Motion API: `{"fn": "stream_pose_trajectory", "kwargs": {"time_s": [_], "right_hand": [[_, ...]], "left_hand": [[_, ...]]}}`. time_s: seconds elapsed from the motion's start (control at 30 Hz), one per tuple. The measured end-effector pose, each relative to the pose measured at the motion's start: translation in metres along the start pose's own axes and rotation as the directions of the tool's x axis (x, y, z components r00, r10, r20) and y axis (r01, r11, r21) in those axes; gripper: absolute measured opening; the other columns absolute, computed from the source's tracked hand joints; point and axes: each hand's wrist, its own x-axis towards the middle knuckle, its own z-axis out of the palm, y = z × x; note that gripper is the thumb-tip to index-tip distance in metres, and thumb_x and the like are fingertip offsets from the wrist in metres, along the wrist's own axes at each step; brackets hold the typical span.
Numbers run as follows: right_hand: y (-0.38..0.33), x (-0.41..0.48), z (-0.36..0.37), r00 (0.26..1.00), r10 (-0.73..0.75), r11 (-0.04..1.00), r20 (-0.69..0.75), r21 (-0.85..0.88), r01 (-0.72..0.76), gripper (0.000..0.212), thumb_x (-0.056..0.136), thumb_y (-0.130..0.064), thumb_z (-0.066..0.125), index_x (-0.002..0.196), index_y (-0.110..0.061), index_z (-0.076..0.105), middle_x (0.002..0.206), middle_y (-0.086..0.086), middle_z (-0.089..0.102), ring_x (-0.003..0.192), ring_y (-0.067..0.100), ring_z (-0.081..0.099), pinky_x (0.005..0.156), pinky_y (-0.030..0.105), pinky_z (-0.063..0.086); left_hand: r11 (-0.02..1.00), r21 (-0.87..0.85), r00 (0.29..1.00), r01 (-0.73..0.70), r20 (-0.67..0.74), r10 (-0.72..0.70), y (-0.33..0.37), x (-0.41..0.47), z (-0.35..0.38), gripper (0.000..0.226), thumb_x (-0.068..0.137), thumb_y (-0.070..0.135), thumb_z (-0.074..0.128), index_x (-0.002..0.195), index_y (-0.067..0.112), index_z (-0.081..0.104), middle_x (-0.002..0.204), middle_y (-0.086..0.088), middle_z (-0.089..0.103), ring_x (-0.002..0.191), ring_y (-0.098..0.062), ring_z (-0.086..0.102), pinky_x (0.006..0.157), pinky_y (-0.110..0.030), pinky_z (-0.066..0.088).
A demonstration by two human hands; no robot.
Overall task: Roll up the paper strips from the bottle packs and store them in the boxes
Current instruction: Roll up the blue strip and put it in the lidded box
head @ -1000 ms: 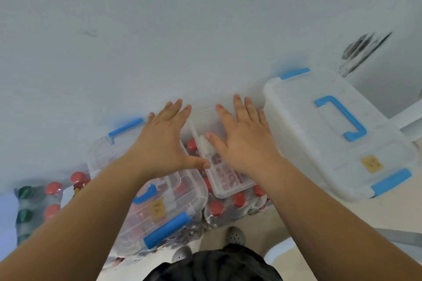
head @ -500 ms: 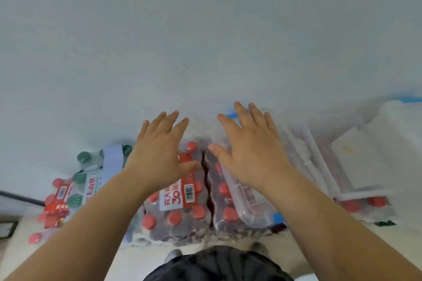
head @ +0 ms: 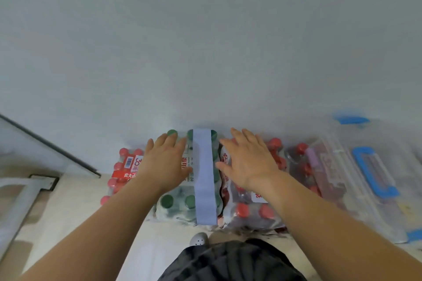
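Both hands open and empty, left hand (head: 165,162) and right hand (head: 249,164) flanking the paper strip (head: 204,178); looks thin, tearable, so I'm pinching its 6 o'clock end.

The left hand (head: 164,162) is covering part of the green-capped pack (head: 182,203); the right hand (head: 250,162) is hiding the red-capped pack's label (head: 259,197); toward 3 o'clock, the clear box (head: 374,189) is blurring out.

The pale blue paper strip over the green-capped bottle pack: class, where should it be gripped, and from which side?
Probably the pale blue paper strip at its near end, approached from the front: it hangs over the green-capped bottle pack's edge there, unobstructed.
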Motion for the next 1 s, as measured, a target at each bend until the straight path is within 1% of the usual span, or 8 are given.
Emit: {"fn": "stream_pose_trajectory", "kwargs": {"time_s": [0.17, 0.33, 0.5, 0.63, 0.73, 0.83, 0.93, 1.0], "right_hand": [[-0.015, 0.035, 0.012, 0.999, -0.031, 0.999, 0.013, 0.017, 0.031, 0.066, 0.100, -0.057, 0.044, 0.157, -0.029, 0.027, 0.170, 0.004, 0.013, 0.156, 0.031, 0.010, 0.126, 0.049, 0.015], [-0.023, 0.061, 0.019, 0.995, -0.090, 0.996, 0.046, 0.011, 0.089, 0.058, 0.102, -0.046, 0.044, 0.156, -0.028, 0.030, 0.171, 0.000, 0.008, 0.156, 0.028, 0.010, 0.125, 0.046, 0.016], [-0.028, 0.080, 0.016, 0.987, -0.124, 0.992, 0.104, 0.004, 0.125, 0.052, 0.104, -0.042, 0.044, 0.152, -0.025, 0.039, 0.172, -0.002, 0.004, 0.156, 0.027, 0.008, 0.124, 0.046, 0.018], [-0.030, 0.084, 0.012, 0.988, -0.125, 0.992, 0.086, 0.045, 0.122, 0.050, 0.103, -0.037, 0.047, 0.149, -0.017, 0.046, 0.164, 0.001, 0.028, 0.150, 0.025, 0.023, 0.121, 0.042, 0.023], [-0.029, 0.078, 0.009, 0.991, -0.131, 0.990, 0.035, 0.063, 0.129, 0.046, 0.102, -0.034, 0.049, 0.143, -0.013, 0.051, 0.146, -0.001, 0.044, 0.137, 0.023, 0.037, 0.114, 0.040, 0.033], [-0.028, 0.065, 0.005, 0.990, -0.138, 0.983, 0.007, 0.124, 0.137, 0.044, 0.102, -0.034, 0.051, 0.140, -0.014, 0.055, 0.140, -0.002, 0.047, 0.132, 0.021, 0.041, 0.110, 0.039, 0.036], [-0.025, 0.042, 0.000, 0.985, -0.163, 0.969, -0.050, 0.181, 0.169, 0.042, 0.102, -0.034, 0.051, 0.140, -0.015, 0.056, 0.137, -0.004, 0.049, 0.129, 0.020, 0.043, 0.108, 0.039, 0.038], [-0.021, 0.022, -0.005, 0.980, -0.174, 0.953, -0.097, 0.235, 0.192, 0.039, 0.102, -0.030, 0.052, 0.136, -0.014, 0.060, 0.135, -0.002, 0.052, 0.125, 0.021, 0.047, 0.107, 0.041, 0.041]], "left_hand": [[0.999, -0.030, 0.999, -0.032, 0.030, 0.033, -0.013, 0.016, 0.021, 0.072, 0.091, 0.062, 0.042, 0.151, 0.027, 0.024, 0.161, -0.007, 0.023, 0.148, -0.030, 0.021, 0.119, -0.056, 0.020], [0.998, -0.033, 0.993, -0.058, 0.105, 0.061, -0.013, 0.023, 0.035, 0.075, 0.091, 0.068, 0.037, 0.153, 0.032, 0.017, 0.165, -0.009, 0.011, 0.151, -0.034, 0.009, 0.119, -0.059, 0.014], [0.997, -0.054, 0.993, -0.047, 0.108, 0.053, -0.015, 0.024, 0.040, 0.076, 0.089, 0.070, 0.037, 0.153, 0.035, 0.016, 0.165, -0.007, 0.009, 0.151, -0.034, 0.007, 0.118, -0.060, 0.014], [0.996, -0.075, 0.992, -0.044, 0.112, 0.052, -0.018, 0.024, 0.038, 0.076, 0.087, 0.070, 0.042, 0.152, 0.038, 0.017, 0.165, -0.005, 0.010, 0.151, -0.032, 0.008, 0.118, -0.059, 0.016], [0.989, -0.145, 0.994, -0.037, 0.098, 0.052, -0.021, 0.025, 0.036, 0.081, 0.084, 0.073, 0.043, 0.152, 0.039, 0.017, 0.163, -0.004, 0.020, 0.149, -0.030, 0.017, 0.118, -0.055, 0.020], [0.950, -0.310, 0.999, -0.039, -0.032, 0.030, -0.019, 0.024, 0.028, 0.085, 0.082, 0.075, 0.037, 0.153, 0.033, 0.017, 0.151, -0.003, 0.043, 0.137, -0.027, 0.041, 0.112, -0.047, 0.036], [0.866, -0.496, 0.994, -0.066, -0.104, 0.017, -0.011, 0.021, 0.015, 0.072, 0.092, 0.056, 0.052, 0.152, 0.028, 0.027, 0.146, -0.001, 0.050, 0.132, -0.023, 0.047, 0.107, -0.038, 0.041], [0.806, -0.579, 0.988, -0.127, -0.147, 0.050, -0.003, 0.017, 0.005, 0.056, 0.094, 0.044, 0.057, 0.146, 0.029, 0.040, 0.140, 0.003, 0.056, 0.127, -0.017, 0.053, 0.103, -0.034, 0.045]]}}
